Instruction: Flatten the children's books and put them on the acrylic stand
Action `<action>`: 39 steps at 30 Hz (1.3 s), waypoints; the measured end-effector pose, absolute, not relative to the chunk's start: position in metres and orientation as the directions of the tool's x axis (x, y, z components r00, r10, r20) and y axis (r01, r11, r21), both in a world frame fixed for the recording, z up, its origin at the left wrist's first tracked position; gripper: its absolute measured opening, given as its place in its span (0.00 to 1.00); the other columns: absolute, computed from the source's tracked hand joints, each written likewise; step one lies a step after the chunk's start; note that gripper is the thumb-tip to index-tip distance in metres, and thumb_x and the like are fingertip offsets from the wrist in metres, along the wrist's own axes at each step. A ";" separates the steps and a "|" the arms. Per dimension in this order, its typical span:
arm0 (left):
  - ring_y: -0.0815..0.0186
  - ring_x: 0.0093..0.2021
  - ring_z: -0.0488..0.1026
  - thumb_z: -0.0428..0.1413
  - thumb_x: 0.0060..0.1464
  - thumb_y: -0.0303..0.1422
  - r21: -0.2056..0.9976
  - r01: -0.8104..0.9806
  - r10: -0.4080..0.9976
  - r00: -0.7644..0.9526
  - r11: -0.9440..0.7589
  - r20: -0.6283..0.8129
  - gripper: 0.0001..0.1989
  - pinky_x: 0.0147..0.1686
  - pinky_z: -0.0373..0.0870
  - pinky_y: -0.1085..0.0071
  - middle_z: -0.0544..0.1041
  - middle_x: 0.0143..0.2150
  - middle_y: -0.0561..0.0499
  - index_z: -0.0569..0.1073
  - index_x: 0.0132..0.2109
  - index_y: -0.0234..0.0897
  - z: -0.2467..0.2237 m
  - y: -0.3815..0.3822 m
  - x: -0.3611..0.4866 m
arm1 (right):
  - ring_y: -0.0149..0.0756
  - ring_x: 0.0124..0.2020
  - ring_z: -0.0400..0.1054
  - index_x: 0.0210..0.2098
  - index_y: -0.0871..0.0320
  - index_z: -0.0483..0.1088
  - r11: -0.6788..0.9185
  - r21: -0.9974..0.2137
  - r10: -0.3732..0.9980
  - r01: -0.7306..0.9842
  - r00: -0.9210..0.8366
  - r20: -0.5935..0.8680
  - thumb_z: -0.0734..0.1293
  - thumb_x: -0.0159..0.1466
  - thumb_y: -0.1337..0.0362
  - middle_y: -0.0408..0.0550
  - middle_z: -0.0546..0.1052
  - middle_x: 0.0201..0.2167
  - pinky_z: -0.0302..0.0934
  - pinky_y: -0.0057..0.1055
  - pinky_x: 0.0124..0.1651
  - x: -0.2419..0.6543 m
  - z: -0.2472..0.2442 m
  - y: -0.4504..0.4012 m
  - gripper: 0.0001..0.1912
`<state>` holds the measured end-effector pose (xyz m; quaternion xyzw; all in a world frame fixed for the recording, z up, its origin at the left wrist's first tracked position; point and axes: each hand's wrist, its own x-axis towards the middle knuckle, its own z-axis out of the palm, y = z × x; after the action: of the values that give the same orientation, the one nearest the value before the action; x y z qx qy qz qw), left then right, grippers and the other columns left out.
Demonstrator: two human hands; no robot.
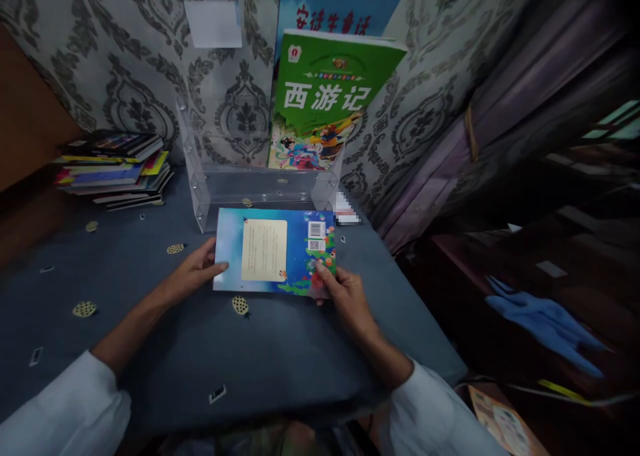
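A thin blue book (265,249), its back cover with a cream text panel and barcodes facing up, is held sideways over the table. My left hand (203,266) grips its left edge, thumb on top. At the opposite edge my right hand (345,289) pinches the book near its colourful corner, thumb on the cover and fingers underneath. Just beyond it stands a clear acrylic rack (250,183). A green book (325,103) stands upright at the rack's right side, with a larger blue book (345,3) behind it.
A stack of books (117,169) lies at the back left of the dark tablecloth (165,349). A white card (213,24) is on or before the patterned wall. Small blurred packet (346,209) sits right of the rack. Right of the table are a curtain (450,149) and blue cloth (545,319).
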<state>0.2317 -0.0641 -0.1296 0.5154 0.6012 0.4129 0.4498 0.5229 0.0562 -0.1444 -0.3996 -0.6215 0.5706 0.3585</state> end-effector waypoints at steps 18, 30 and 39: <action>0.46 0.53 0.76 0.47 0.68 0.41 0.039 0.981 0.980 -0.191 0.189 0.056 0.26 0.42 0.75 0.59 0.78 0.51 0.36 0.63 0.66 0.31 -0.114 -0.055 0.272 | 0.45 0.30 0.76 0.60 0.58 0.68 0.421 -0.504 0.856 0.754 -0.514 -0.054 0.65 0.68 0.50 0.46 0.80 0.27 0.59 0.32 0.30 0.536 -0.140 0.073 0.27; 0.52 0.76 0.45 0.37 0.69 0.55 0.042 0.993 0.991 0.109 -0.112 0.072 0.41 0.71 0.44 0.53 0.51 0.75 0.34 0.53 0.72 0.24 -0.173 -0.008 0.283 | 0.45 0.42 0.78 0.55 0.58 0.73 0.715 -0.357 0.675 0.602 -0.727 0.125 0.59 0.73 0.56 0.54 0.83 0.41 0.69 0.37 0.45 0.503 -0.126 0.069 0.19; 0.55 0.76 0.43 0.44 0.68 0.45 0.022 0.991 0.989 0.128 -0.130 0.069 0.34 0.72 0.43 0.53 0.52 0.75 0.35 0.54 0.72 0.25 -0.172 -0.011 0.284 | 0.47 0.72 0.52 0.70 0.67 0.57 0.851 -0.345 0.474 0.396 -0.863 0.177 0.53 0.75 0.54 0.62 0.60 0.70 0.48 0.54 0.72 0.446 -0.159 0.063 0.30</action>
<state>0.2838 -0.0108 -0.1722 0.7510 0.6593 0.0331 -0.0147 0.4457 0.0625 -0.1591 -0.2282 -0.9533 0.1503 0.1288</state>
